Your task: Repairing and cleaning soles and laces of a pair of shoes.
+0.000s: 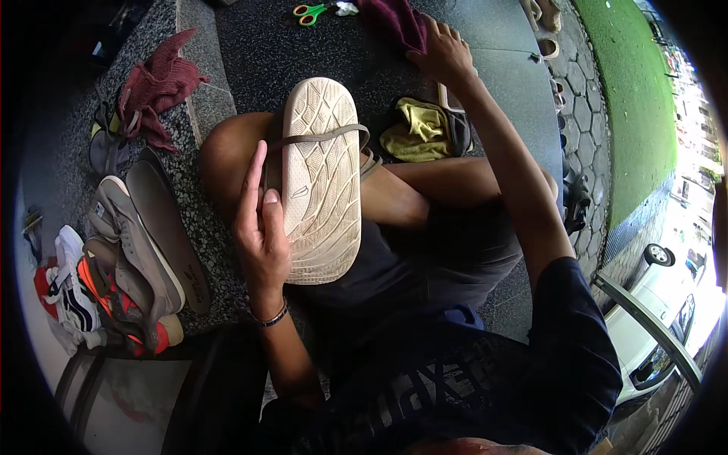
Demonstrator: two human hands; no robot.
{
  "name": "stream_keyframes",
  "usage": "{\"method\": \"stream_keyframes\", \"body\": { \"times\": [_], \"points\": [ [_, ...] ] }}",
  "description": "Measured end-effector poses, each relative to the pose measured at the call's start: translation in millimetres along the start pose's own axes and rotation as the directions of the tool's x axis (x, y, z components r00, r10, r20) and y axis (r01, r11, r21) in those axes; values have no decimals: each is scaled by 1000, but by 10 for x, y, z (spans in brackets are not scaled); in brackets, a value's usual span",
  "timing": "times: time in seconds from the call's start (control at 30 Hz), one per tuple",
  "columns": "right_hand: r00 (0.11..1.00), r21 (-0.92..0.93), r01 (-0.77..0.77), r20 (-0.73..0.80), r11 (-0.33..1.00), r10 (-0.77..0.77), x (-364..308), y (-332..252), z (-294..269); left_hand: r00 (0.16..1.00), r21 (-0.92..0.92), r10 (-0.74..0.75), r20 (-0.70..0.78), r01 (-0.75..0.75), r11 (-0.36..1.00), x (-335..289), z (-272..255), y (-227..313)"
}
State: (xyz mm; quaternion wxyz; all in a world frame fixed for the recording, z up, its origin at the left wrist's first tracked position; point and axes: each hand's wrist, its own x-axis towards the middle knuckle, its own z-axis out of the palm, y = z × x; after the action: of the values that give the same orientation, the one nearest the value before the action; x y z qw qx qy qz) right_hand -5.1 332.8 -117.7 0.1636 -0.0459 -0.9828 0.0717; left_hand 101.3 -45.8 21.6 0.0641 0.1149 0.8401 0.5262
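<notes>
Fingers of the left hand (262, 239), two poking up, hold the pale sandal (322, 189) above the lap (447, 265), while a dark red cloth (396, 26) is pinched in the right hand (447, 57), so it looks like wiping, and the next rub likely needs a still sandal.

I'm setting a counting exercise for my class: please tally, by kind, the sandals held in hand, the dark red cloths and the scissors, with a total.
Sandal in the left hand: 1
Dark red cloths: 2
Scissors: 1
Total: 4
</notes>
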Motion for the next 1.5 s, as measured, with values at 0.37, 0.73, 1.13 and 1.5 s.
{"method": "stream_keyframes", "body": {
  "times": [0.37, 0.73, 1.13, 1.5],
  "points": [
    [997, 553, -68, 13, 830, 73, 61, -533, -1314, 997, -54, 24, -80, -28, 998, -29, 38, -90],
    [951, 556, 131, 165, 821, -263, -1695, -2170, -1404, 992, 26, -127, 18, 126, 992, -118, 8, -78],
    [998, 603, 21, 37, 798, -54, -486, -2013, -1033, 1000, 25, 9, 5, -9, 1000, 38, 84, -116],
    [924, 793, 14, 223, 609, -311, -1427, -1907, -1616, 1000, 51, -31, -3, 31, 998, -18, 57, -102]
  ]
}}
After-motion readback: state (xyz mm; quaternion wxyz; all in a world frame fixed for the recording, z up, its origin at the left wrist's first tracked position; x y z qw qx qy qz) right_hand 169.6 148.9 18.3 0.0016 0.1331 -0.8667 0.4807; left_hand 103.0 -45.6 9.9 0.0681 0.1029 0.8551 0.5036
